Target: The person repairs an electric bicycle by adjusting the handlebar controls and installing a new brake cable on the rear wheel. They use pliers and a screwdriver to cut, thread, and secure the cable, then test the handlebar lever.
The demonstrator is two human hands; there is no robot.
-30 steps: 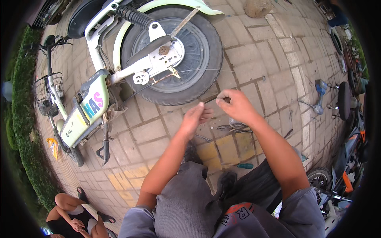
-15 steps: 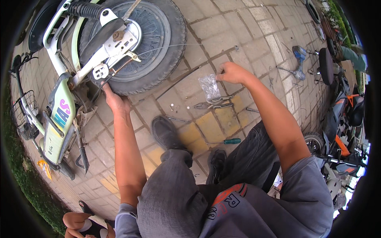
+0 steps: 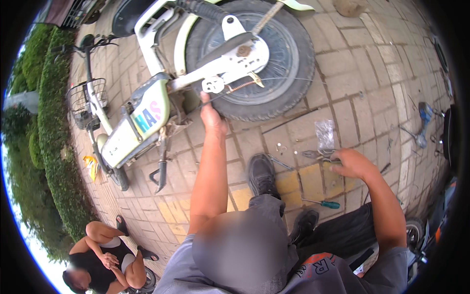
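A pale-green electric scooter (image 3: 132, 117) lies with its rear wheel (image 3: 302, 63) toward me. My left hand (image 3: 214, 121) is at the lower edge of the white hub plate, closed around the black brake cable (image 3: 218, 100); some of its fingers are hidden. Close by are a spring (image 3: 241, 87) and a brass-coloured brake lever (image 3: 256, 79), with a thin bare wire running past the tyre. On the paving, my right hand (image 3: 356, 162) has its fingers curled on the handles of the pliers (image 3: 311, 154). A clear plastic bag (image 3: 324, 133) touches the pliers' far side.
A green-handled screwdriver (image 3: 329, 204), a wrench (image 3: 280, 161) and small parts (image 3: 281, 147) lie near my shoes. Farther right is a blue power drill (image 3: 425, 117). Another person (image 3: 107, 259) sits at the lower left. A hedge (image 3: 61, 127) lines the left side.
My right hand has moved from beside the plastic bag down to the pliers' handles. My left hand stays at the cable. The whole view has shifted, bringing the seated person further in.
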